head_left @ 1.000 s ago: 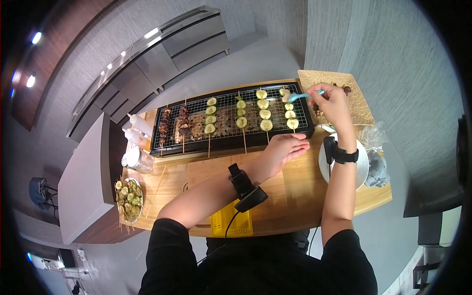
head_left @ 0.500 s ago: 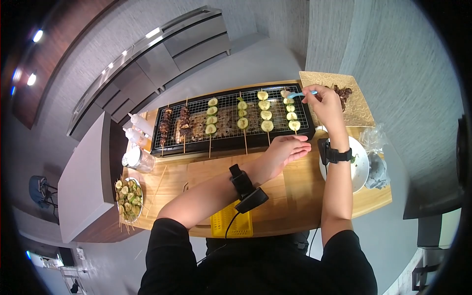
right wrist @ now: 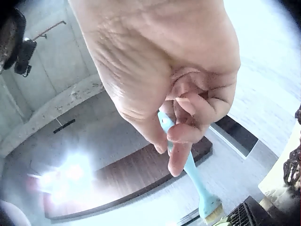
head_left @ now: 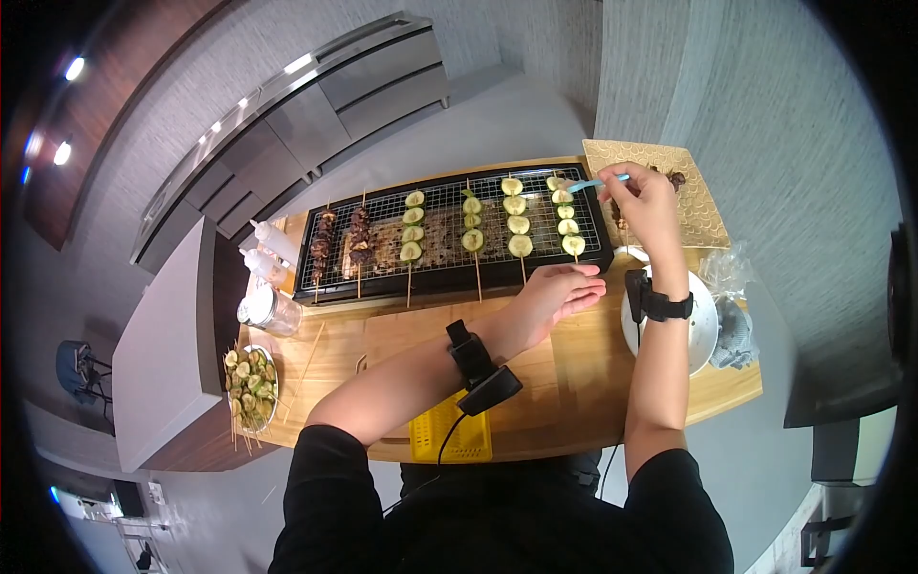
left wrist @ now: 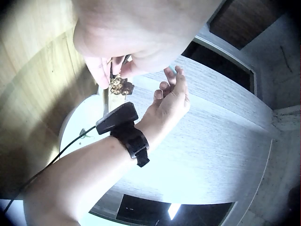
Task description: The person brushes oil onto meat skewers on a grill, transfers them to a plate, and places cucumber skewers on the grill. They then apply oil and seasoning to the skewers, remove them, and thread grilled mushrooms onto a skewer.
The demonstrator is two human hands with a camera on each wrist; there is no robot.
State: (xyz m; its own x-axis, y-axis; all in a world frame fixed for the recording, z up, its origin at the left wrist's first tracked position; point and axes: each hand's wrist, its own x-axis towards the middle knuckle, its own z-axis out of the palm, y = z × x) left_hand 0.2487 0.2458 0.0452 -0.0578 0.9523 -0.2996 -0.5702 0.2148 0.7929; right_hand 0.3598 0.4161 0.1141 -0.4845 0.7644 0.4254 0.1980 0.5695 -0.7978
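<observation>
In the head view my right hand (head_left: 650, 206) pinches the handle of a light blue brush (head_left: 598, 183), its head over the upper part of the rightmost cucumber skewer (head_left: 568, 227) on the grill (head_left: 440, 275). The right wrist view shows the brush (right wrist: 196, 181) between the thumb and fingers of my right hand (right wrist: 174, 94), its pale bristles pointing down. Near the grill's front edge, by the lower ends of the two rightmost skewers, my left hand (head_left: 559, 295) has its fingers extended, with no object visible in it.
More cucumber skewers (head_left: 412, 226) and two meat skewers (head_left: 360, 235) lie on the grill. A gold tray (head_left: 703, 206) with meat and a white bowl (head_left: 706, 330) stand right. Bottles (head_left: 270, 268), a jar (head_left: 277, 314) and a plate of cucumber skewers (head_left: 252, 383) stand left; a yellow basket (head_left: 454, 435) is in front.
Over the rightmost skewer, the brush has first moved toward its top end, then slightly back down and right. My left hand has barely moved.
</observation>
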